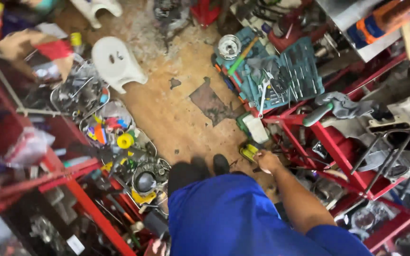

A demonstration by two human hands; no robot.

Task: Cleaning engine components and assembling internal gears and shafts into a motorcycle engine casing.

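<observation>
**Right hand down among the tools**

Reaching low beside a red frame (pixel 338 151), the right hand (pixel 267 160) is touching a small yellow-green tool (pixel 249 151) lying on the dirt floor (pixel 176 114); whether its fingers are closing on the tool or only resting against it cannot be told; the bare forearm is running back to a blue sleeve (pixel 330 239). A white bottle (pixel 255 128) is lying just above the tool; past it a teal tool case (pixel 285 76) is sitting open, with wrenches inside. A blue shirt (pixel 224 218) is filling the foreground, with black shoes (pixel 220 163) showing beyond it. A white stool (pixel 116 62) is standing well apart to the left, near wire baskets (pixel 79 95) of parts. The left hand is out of sight.
</observation>
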